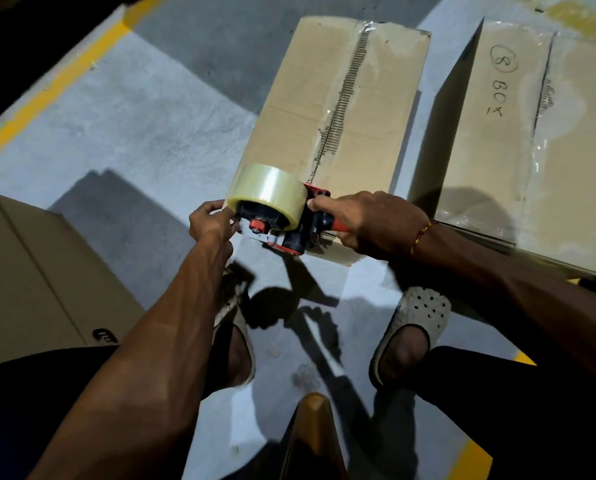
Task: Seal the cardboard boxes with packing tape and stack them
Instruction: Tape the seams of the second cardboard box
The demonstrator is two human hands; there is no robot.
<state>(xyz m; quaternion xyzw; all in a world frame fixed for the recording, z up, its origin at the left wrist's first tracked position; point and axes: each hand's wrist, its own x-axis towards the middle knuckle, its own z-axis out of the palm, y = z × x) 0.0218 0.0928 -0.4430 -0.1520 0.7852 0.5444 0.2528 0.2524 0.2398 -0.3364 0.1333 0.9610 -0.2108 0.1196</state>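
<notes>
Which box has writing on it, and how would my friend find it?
Start at the grey floor with yellow lines. Two closed cardboard boxes lie ahead of the person's feet; go to the box on the right, beside the right hand. Only this box has "BOX" and a circled number in black pen; the middle box shows none.

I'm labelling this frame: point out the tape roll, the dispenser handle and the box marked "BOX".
tape roll point(270, 188), head view, on its clear outer face.
dispenser handle point(334, 224), head view, orange part beside the fingers.
box marked "BOX" point(490, 140), head view, top flap.
</notes>
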